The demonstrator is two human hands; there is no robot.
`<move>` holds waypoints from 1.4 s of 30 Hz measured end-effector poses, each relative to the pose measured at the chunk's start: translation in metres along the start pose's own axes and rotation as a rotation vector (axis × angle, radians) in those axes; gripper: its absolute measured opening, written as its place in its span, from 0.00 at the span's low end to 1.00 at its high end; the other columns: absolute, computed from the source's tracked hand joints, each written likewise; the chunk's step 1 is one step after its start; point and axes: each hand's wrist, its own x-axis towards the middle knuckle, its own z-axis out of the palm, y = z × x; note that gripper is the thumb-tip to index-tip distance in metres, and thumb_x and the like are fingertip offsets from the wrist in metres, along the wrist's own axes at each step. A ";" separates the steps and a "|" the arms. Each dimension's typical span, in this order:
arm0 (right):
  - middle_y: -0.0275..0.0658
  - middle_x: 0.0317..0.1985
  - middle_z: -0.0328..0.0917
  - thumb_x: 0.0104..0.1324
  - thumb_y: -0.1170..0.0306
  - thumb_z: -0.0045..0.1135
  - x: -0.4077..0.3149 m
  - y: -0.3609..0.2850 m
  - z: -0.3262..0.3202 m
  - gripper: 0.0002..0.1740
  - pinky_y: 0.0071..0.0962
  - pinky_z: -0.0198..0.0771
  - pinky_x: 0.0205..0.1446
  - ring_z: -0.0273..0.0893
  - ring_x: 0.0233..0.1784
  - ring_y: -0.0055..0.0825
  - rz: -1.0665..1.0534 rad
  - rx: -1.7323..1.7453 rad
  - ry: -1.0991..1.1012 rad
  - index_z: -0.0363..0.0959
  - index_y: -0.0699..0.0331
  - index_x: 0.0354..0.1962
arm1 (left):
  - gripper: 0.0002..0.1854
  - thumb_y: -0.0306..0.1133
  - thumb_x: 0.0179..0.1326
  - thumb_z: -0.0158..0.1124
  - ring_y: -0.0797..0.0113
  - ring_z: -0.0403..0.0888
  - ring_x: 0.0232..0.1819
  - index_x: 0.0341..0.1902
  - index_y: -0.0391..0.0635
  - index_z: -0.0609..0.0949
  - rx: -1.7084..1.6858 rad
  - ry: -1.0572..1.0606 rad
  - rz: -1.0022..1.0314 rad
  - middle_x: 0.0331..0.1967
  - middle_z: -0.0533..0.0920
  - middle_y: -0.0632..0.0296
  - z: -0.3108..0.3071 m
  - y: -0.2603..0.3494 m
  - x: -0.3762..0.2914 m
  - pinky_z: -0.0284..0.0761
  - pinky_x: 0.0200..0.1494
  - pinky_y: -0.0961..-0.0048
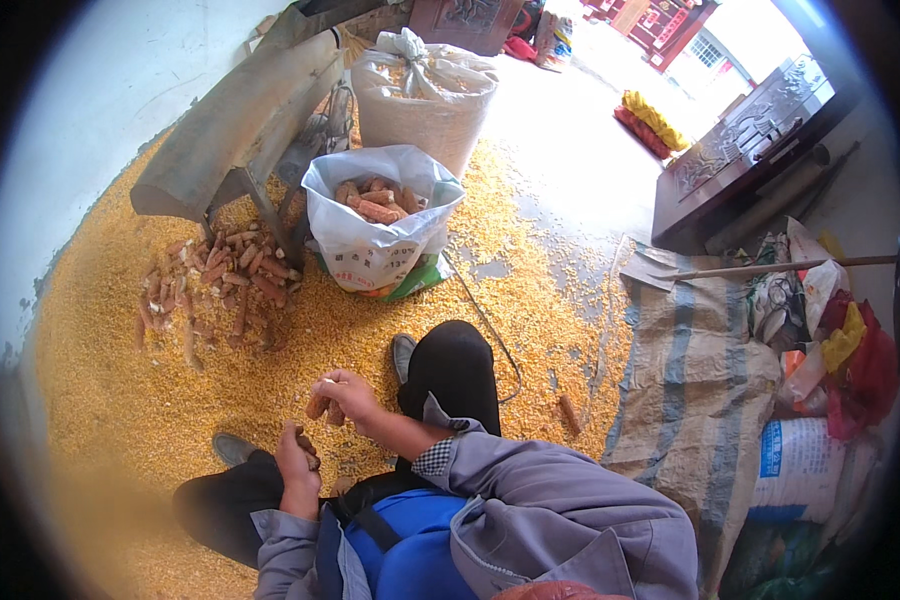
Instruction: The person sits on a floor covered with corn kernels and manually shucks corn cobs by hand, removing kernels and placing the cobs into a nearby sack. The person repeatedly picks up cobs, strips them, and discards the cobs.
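Loose yellow corn kernels (360, 330) cover the floor around my feet. My right hand (349, 396), raised between my knees, is closed around reddish corn cobs (317, 406). Just below and to its left, my left hand (298, 457) holds a brownish cob piece (312, 459) against its palm; the fingers hide part of it. Bare cobs lie heaped (232, 277) on the kernels at the left. Ahead of my knees stands an open white woven sack (367, 255) with more bare cobs (379, 204) inside.
A metal chute-like machine part (225, 135) stands over the cob heap. Behind the open sack is a full, tied sack (420, 112). To the right lie a striped woven sheet (690, 390), a shovel (652, 271) and plastic bags (862, 360). A dark cable (491, 319) curves near my right knee.
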 end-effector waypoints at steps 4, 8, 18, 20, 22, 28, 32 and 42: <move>0.45 0.24 0.83 0.68 0.68 0.59 0.001 0.002 0.002 0.15 0.26 0.66 0.16 0.76 0.16 0.26 -0.018 -0.013 0.024 0.76 0.72 0.46 | 0.10 0.43 0.72 0.57 0.78 0.64 0.16 0.38 0.51 0.76 -0.174 -0.114 -0.107 0.18 0.67 0.74 -0.010 -0.002 0.005 0.59 0.19 0.78; 0.45 0.24 0.82 0.70 0.67 0.60 0.003 0.017 0.000 0.22 0.27 0.67 0.16 0.76 0.15 0.26 -0.086 -0.174 0.038 0.74 0.75 0.55 | 0.02 0.31 0.69 0.58 0.76 0.69 0.22 0.41 0.49 0.75 -0.286 -0.194 0.009 0.23 0.70 0.71 -0.009 -0.013 0.012 0.69 0.28 0.79; 0.40 0.20 0.82 0.71 0.60 0.61 0.001 0.009 -0.003 0.18 0.27 0.70 0.18 0.77 0.15 0.24 0.068 -0.340 -0.155 0.81 0.69 0.44 | 0.05 0.35 0.73 0.59 0.76 0.76 0.25 0.40 0.48 0.78 -0.076 -0.123 0.145 0.27 0.76 0.71 -0.018 -0.020 0.029 0.76 0.25 0.76; 0.39 0.19 0.81 0.72 0.59 0.60 -0.002 0.008 -0.001 0.18 0.26 0.66 0.17 0.74 0.14 0.23 0.105 -0.475 -0.179 0.81 0.68 0.42 | 0.08 0.38 0.74 0.58 0.77 0.75 0.23 0.40 0.48 0.79 -0.057 -0.078 0.152 0.26 0.77 0.71 -0.017 -0.022 0.030 0.76 0.24 0.76; 0.39 0.19 0.82 0.70 0.55 0.62 -0.003 0.008 -0.001 0.21 0.25 0.68 0.18 0.76 0.14 0.24 0.135 -0.514 -0.237 0.80 0.68 0.43 | 0.07 0.37 0.74 0.58 0.76 0.77 0.25 0.45 0.47 0.79 -0.030 -0.048 0.160 0.29 0.79 0.70 -0.016 -0.022 0.029 0.76 0.25 0.76; 0.42 0.28 0.86 0.60 0.43 0.67 -0.004 0.012 -0.003 0.31 0.30 0.80 0.35 0.85 0.27 0.29 0.094 -0.948 -0.273 0.84 0.63 0.45 | 0.14 0.31 0.72 0.59 0.74 0.82 0.36 0.58 0.46 0.75 -0.112 -0.126 0.181 0.43 0.81 0.65 -0.010 -0.016 0.019 0.80 0.30 0.79; 0.41 0.25 0.85 0.64 0.48 0.65 -0.001 0.019 -0.005 0.28 0.30 0.78 0.29 0.83 0.23 0.28 0.104 -0.861 -0.251 0.82 0.66 0.45 | 0.16 0.27 0.70 0.60 0.73 0.82 0.37 0.59 0.46 0.75 -0.112 -0.171 0.213 0.45 0.81 0.64 -0.005 -0.012 0.011 0.81 0.32 0.78; 0.38 0.21 0.83 0.71 0.53 0.59 0.014 0.036 -0.014 0.22 0.28 0.75 0.23 0.80 0.18 0.26 0.155 -0.644 -0.239 0.82 0.66 0.43 | 0.09 0.34 0.73 0.60 0.80 0.74 0.25 0.54 0.53 0.80 -0.029 -0.285 0.160 0.31 0.78 0.73 0.000 -0.003 -0.004 0.71 0.24 0.81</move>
